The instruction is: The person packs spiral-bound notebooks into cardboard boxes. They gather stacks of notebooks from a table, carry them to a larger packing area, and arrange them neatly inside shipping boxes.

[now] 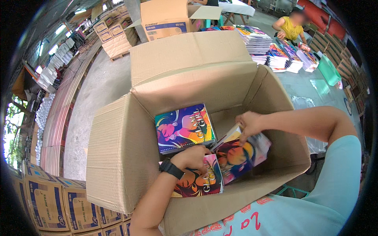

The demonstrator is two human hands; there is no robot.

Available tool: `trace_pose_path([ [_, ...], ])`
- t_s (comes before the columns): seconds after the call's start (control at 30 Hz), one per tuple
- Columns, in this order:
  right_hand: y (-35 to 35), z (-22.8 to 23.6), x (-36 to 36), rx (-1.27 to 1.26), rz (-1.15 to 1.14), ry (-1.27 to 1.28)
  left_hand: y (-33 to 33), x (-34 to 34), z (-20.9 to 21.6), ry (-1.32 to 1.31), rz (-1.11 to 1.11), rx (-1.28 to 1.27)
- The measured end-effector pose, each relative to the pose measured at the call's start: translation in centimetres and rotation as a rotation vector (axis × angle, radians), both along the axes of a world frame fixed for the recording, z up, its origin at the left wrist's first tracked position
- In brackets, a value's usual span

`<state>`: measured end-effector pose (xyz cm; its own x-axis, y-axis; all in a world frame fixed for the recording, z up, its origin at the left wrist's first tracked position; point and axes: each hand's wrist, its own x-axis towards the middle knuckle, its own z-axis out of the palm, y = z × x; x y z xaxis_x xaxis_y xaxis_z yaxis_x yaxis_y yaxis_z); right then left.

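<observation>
A large open cardboard box (189, 74) stands in front of me with spiral notebooks inside. At its far left lies a stack with a purple, pink and yellow cover (185, 126). Nearer to me is a second stack (199, 181) with an orange and dark cover. My left hand (193, 159), with a black watch on the wrist, rests over this near stack with bent fingers somewhat apart. My right hand (250, 125) grips the upper edge of a tilted stack of notebooks (244, 155) at the box's right. That stack is partly blurred.
Closed cartons (47, 204) are piled at the lower left. Another open carton (165, 19) stands beyond the box. Notebook piles (254, 41) lie at the back right, near a person in a yellow top (293, 28) and a green crate (328, 70).
</observation>
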<state>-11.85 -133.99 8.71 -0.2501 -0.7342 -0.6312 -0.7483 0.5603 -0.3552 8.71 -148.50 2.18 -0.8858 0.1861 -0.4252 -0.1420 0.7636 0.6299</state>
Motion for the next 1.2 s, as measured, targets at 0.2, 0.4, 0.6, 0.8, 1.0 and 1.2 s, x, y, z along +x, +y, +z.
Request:
trace_pose_path([
  [0.2,2.5,3.5,0.7,-0.321,0.391,0.329,0.5,-1.0,-2.1,-0.091,0.085,0.052],
  [0.4,3.8,6.1,-0.1,-0.455,0.418,0.313,0.2,-2.3,-4.5,-0.214,-0.028,0.075],
  [0.6,5.1,10.6,-2.9,-0.597,0.100,-0.120,-0.7,-0.1,-5.5,-0.164,0.225,0.116],
  [0.8,11.2,12.0,-7.3,-0.956,-0.260,-0.637,2.0,-0.5,5.8,0.323,0.401,0.197],
  [1.0,26.1,4.8,-9.4,-1.548,-1.014,-0.664,2.1,1.7,11.6,0.445,0.873,0.611],
  [1.2,37.8,-6.0,0.4,-1.810,-1.308,-0.845,4.9,6.9,17.3,0.828,0.913,0.775],
])
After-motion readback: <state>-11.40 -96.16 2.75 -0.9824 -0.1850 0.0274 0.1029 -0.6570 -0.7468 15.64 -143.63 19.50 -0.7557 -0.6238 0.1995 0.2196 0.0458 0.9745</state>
